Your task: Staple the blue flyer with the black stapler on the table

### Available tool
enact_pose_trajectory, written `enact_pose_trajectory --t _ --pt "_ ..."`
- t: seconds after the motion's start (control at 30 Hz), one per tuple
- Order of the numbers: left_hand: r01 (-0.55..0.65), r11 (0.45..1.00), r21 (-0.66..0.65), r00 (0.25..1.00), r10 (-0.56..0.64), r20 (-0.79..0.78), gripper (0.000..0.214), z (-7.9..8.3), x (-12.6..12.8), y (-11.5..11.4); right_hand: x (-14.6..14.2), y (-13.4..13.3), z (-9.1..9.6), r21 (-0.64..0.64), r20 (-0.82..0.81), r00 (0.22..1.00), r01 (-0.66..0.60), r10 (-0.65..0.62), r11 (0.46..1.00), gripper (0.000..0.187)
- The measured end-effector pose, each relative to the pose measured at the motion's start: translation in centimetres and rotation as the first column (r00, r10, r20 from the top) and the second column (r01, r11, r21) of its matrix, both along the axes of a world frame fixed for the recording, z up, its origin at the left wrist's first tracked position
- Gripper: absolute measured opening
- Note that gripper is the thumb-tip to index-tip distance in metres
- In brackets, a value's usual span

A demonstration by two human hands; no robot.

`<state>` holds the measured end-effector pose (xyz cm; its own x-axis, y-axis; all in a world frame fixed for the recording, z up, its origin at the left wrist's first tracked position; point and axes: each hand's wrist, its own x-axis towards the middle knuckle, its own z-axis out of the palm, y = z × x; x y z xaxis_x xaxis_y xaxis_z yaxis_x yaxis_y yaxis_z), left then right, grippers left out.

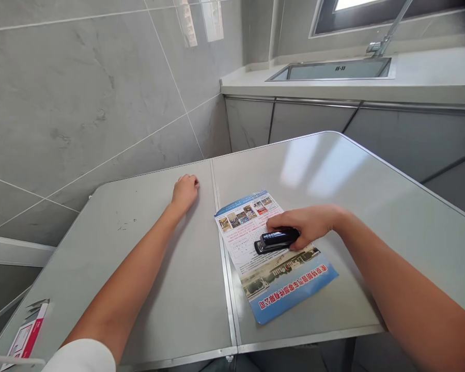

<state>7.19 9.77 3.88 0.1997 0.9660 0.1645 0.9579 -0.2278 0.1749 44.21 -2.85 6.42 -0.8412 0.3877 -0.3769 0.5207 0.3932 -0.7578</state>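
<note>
A printed leaflet [273, 268] with photos and a blue lower band lies flat on the grey folding table [372, 206], just right of the table's centre seam. On the leaflet's middle rests a black stapler [276, 240]. My right hand [308, 223] is closed around the stapler from the right side, fingers over its top. My left hand [185, 191] rests on the left half of the table, far from the leaflet, fingers curled under with nothing visible in them.
A small stack of red-and-white papers [25, 336] lies at the table's near left corner. Behind the table a counter holds a steel sink [333, 70] with a tap [383, 39]. A grey tiled wall [81, 93] runs along the left.
</note>
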Motion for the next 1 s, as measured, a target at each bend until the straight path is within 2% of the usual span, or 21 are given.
enact_pose_trajectory --t 0.07,0.13,0.27,0.3,0.37,0.43,0.5,0.6,0.73,0.87,1.0 --pt "-0.017 1.000 -0.023 1.000 0.017 -0.004 0.008 0.1 -1.9 -0.7 0.0 0.1 -0.2 -0.011 -0.022 1.000 -0.003 0.002 1.000 0.038" --pt "-0.034 0.999 -0.014 0.999 0.034 -0.005 0.011 0.2 -2.3 -1.7 0.0 0.2 -0.5 -0.006 -0.051 0.999 0.009 -0.009 1.000 0.038" --pt "-0.051 0.995 0.083 0.998 0.048 0.037 0.025 0.5 -0.2 -5.4 -0.2 0.4 -1.0 0.018 -0.101 0.995 0.024 -0.022 1.000 0.036" --pt "0.012 0.997 0.073 0.994 -0.019 0.104 0.028 0.6 0.5 -6.7 -0.2 0.4 -1.0 0.019 -0.107 0.994 0.020 -0.018 1.000 0.035" --pt "0.153 0.987 -0.053 0.964 -0.138 0.227 0.033 0.4 1.9 -9.5 -0.3 0.4 -1.0 0.018 -0.119 0.993 0.003 -0.001 1.000 0.034" --pt "0.200 0.971 -0.132 0.949 -0.158 0.272 0.021 0.0 2.9 -11.9 -0.5 0.2 -0.8 0.017 -0.131 0.991 -0.013 0.015 1.000 0.033" --pt "0.200 0.972 -0.124 0.946 -0.159 0.281 0.017 -0.2 3.5 -13.5 -0.8 0.1 -0.7 0.017 -0.142 0.990 -0.015 0.017 1.000 0.031" --pt "0.164 0.979 -0.120 0.924 -0.110 0.365 0.020 0.2 3.6 -14.6 -1.6 -0.2 -0.5 0.036 -0.175 0.984 -0.008 0.015 0.999 0.026" --pt "0.093 0.985 -0.148 0.903 -0.021 0.429 0.020 1.9 2.6 -15.4 -3.4 -0.9 -0.4 0.091 -0.257 0.966 -0.002 0.026 0.996 0.025" --pt "0.036 0.990 -0.134 0.900 0.026 0.435 0.020 3.5 0.4 -16.2 -6.3 -2.0 -0.5 0.170 -0.327 0.943 -0.010 0.066 0.985 0.027" --pt "-0.016 0.990 -0.143 0.889 0.080 0.450 0.020 3.9 -2.6 -16.3 -9.5 -3.4 -0.6 0.238 -0.377 0.922 0.002 0.091 0.971 0.031"
